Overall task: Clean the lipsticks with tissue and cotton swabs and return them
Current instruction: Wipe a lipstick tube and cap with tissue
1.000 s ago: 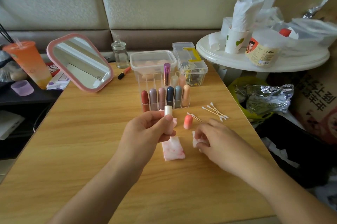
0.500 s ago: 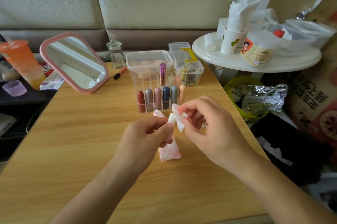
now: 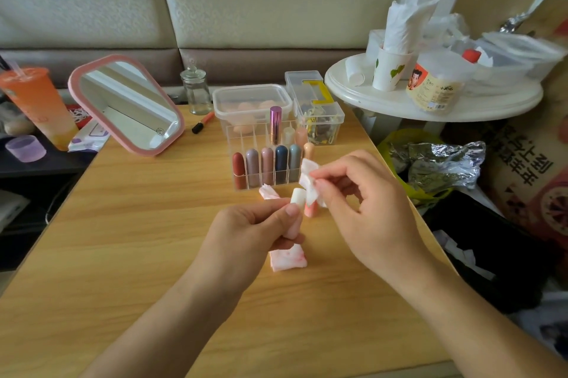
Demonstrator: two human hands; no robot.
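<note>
My left hand (image 3: 255,230) grips a white lipstick tube (image 3: 295,202) upright above the table, thumb along its side. My right hand (image 3: 356,202) pinches a small white tissue piece (image 3: 309,181) and holds it against the top of that tube. A pink-orange lipstick cap (image 3: 310,209) stands on the table just behind the tube. A pink-stained folded tissue (image 3: 287,259) lies under my left hand, another scrap (image 3: 268,192) beside the organiser. The clear acrylic organiser (image 3: 238,138) holds several lipsticks in a front row and a few behind.
A pink-framed mirror (image 3: 126,104) leans at the back left, with a glass jar (image 3: 196,91), a red pen (image 3: 203,122) and two clear plastic boxes (image 3: 252,101) behind the organiser. A white round side table (image 3: 399,101) with cups stands right; an orange drink cup (image 3: 37,104) left.
My right hand lifted from the table with the tissue piece and brought it up to the top of the lipstick tube. My left hand kept its hold on the tube.
</note>
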